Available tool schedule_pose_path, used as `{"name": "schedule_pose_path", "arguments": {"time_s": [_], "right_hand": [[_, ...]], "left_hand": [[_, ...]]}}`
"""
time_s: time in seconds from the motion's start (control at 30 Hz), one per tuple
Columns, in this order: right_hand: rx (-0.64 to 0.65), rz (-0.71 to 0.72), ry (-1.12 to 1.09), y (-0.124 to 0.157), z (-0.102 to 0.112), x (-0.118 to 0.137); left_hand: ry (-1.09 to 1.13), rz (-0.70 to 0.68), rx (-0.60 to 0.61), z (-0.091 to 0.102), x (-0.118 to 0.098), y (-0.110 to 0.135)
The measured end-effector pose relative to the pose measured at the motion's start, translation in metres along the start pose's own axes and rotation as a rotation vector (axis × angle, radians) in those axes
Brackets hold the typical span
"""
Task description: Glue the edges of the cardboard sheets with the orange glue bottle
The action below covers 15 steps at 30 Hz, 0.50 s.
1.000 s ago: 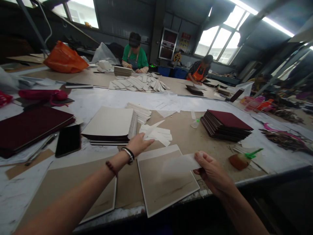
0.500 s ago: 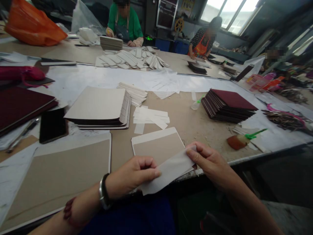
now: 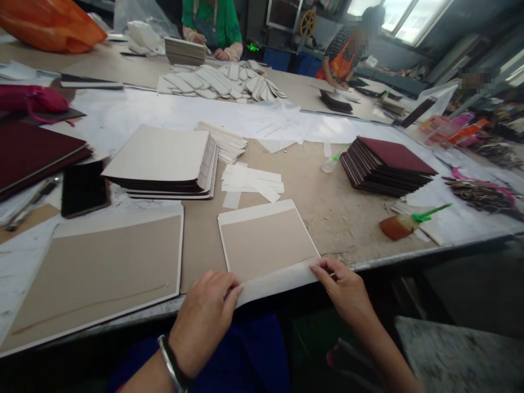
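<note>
Between my two hands a white strip (image 3: 278, 284) is stretched along the near edge of a beige panel (image 3: 266, 240) with pale borders. My left hand (image 3: 210, 305) pinches the strip's left end beside the panel's near left corner. At the other end, the thumb and fingers of my right hand (image 3: 338, 278) pinch the strip by the near right corner. A thin brownish line shows on the panel just above the strip. To the left lies a larger beige panel (image 3: 110, 267) with a similar brown line near its front edge. Several loose white strips (image 3: 251, 180) lie beyond the panel.
A stack of pale panels (image 3: 159, 155) stands behind left, near a phone (image 3: 84, 188). At right are a stack of maroon panels (image 3: 388, 164) and a brown glue bottle (image 3: 397, 226) with a green tip. Two co-workers (image 3: 210, 27) stand across the table (image 3: 303, 164).
Both hands have brought the strip down from above the panel to its near edge, and it now lies straighter. My left hand has turned over the strip's left end. The view has shifted slightly.
</note>
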State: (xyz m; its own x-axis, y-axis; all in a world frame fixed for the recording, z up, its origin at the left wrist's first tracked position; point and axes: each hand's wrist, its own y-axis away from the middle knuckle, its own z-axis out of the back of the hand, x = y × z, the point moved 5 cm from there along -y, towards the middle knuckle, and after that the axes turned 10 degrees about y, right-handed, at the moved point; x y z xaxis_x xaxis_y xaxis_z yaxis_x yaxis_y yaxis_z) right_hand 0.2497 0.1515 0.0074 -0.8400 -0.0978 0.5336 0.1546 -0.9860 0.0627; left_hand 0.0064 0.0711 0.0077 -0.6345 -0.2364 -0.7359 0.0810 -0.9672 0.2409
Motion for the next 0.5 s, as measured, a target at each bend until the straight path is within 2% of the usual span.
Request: {"name": "schedule_pose_path", "arguments": {"time_s": [0.2,0.5], "right_hand": [[-0.059,0.174,0.145,-0.016,-0.002,0.001],[-0.095,0.238,0.248,-0.026,-0.007,-0.008]], "left_hand": [[-0.204,0.019,0.023,-0.005,-0.002,-0.012],[-0.18,0.089,0.023,-0.004,0.002,-0.023]]}}
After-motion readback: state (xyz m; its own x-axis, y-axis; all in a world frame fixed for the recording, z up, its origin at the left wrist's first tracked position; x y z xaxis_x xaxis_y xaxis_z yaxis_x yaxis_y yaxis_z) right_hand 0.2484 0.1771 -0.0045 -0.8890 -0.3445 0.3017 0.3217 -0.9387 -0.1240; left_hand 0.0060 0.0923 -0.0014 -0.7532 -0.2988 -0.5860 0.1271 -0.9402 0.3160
